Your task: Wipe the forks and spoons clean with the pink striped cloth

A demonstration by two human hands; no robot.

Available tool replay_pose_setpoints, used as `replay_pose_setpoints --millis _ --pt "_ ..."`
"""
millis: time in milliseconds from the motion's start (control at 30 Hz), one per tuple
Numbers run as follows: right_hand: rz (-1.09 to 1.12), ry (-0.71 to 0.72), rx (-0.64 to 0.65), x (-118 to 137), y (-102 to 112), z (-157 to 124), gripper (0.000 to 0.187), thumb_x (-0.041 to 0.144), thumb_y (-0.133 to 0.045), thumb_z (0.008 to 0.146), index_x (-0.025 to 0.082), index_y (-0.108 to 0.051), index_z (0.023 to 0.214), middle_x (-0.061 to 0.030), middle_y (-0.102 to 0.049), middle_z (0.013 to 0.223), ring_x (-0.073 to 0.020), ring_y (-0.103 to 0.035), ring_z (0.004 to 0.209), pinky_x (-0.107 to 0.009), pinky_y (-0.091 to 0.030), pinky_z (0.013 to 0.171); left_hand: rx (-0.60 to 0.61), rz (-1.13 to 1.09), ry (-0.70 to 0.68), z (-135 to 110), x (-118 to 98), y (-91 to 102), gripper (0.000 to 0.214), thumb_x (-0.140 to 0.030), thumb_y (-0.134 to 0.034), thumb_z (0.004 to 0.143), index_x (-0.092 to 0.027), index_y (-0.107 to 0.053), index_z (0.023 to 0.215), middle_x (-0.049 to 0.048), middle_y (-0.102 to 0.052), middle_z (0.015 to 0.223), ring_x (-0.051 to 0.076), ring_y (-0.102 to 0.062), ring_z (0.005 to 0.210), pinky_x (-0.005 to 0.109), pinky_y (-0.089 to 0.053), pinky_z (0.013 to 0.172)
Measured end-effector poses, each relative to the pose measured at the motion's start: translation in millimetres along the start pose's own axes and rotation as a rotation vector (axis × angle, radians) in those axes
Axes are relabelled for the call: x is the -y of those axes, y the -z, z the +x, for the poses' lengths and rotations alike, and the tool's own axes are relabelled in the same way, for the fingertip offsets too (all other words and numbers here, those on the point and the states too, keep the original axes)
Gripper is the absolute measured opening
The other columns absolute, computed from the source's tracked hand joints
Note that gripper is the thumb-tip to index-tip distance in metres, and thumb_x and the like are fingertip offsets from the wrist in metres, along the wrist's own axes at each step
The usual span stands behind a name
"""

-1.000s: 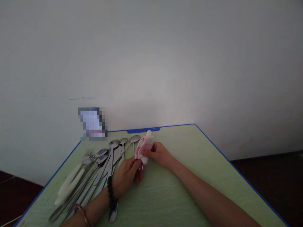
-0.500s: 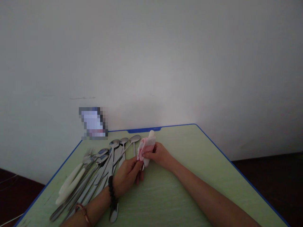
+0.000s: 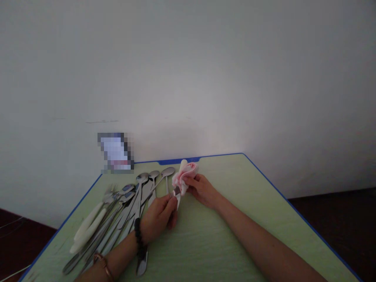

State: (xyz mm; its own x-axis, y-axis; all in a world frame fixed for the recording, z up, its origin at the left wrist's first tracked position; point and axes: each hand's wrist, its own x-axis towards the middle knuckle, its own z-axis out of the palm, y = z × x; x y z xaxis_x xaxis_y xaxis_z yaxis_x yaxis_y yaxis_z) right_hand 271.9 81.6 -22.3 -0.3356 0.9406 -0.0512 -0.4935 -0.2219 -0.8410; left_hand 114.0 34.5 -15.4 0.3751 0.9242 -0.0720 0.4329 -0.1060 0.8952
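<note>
Shifting pink cloth (image 3: 189,170) upward mid-frame, pinching it in right hand (image 3: 203,190), seemingly baring more of the utensil (image 3: 177,191) clasped in left hand (image 3: 160,213).

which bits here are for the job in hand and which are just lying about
In hand:
- pink cloth, in the right hand
- metal utensil, mostly hidden, in the left hand

Lying about, not held:
- spoons, possibly part of the job too
- white-handled cutlery, likewise
- pixelated object, perhaps a phone
</note>
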Motion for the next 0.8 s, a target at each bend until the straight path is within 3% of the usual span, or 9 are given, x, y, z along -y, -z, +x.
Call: replay_pose_setpoints --millis 133,233,467,800 --pt "-0.099 -0.044 0.146 1.6 3.8 -1.1 0.021 0.026 -0.074 0.057 0.014 -0.067 0.072 -0.0015 -0.065 0.072 -0.0123 -0.056 0.067 -0.028 -0.042 0.073 0.03 0.163 -0.06 -2.9 -6.6 1.6 0.044 -0.04 -0.031 0.088 -0.022 -0.041 0.049 -0.0044 -0.044 0.038 0.011 -0.043 0.039 0.022 -0.036 0.048" --pt "-0.116 -0.06 0.161 1.5 4.2 -2.0 0.017 0.022 -0.071 0.057 0.014 -0.066 0.071 -0.0012 -0.065 0.072 -0.0127 -0.056 0.068 -0.028 -0.041 0.074 0.043 0.195 -0.07 -2.7 -9.1 1.6 0.041 -0.038 -0.031 0.088 -0.022 -0.04 0.052 -0.0048 -0.045 0.039 0.011 -0.043 0.039 0.022 -0.036 0.049" --pt "0.088 0.015 -0.025 -4.2 0.1 1.9 0.001 0.015 -0.061 0.059 0.015 -0.061 0.06 0.0012 -0.06 0.061 -0.0115 -0.052 0.062 -0.027 -0.042 0.07 0.032 0.184 -0.049 0.6 -6.4 0.8 0.039 -0.038 -0.029 0.089 -0.022 -0.04 0.055 -0.0058 -0.045 0.039 0.011 -0.043 0.038 0.021 -0.035 0.048" --pt "0.404 0.051 -0.259 5.0 -4.9 4.9 0.01 0.023 -0.065 0.066 0.021 -0.057 0.071 0.0032 -0.06 0.069 -0.0115 -0.054 0.067 -0.028 -0.047 0.074 0.05 0.173 -0.062 -0.6 -6.9 2.1 0.038 -0.039 -0.03 0.089 -0.021 -0.04 0.056 -0.0057 -0.045 0.04 0.011 -0.042 0.038 0.021 -0.034 0.046"
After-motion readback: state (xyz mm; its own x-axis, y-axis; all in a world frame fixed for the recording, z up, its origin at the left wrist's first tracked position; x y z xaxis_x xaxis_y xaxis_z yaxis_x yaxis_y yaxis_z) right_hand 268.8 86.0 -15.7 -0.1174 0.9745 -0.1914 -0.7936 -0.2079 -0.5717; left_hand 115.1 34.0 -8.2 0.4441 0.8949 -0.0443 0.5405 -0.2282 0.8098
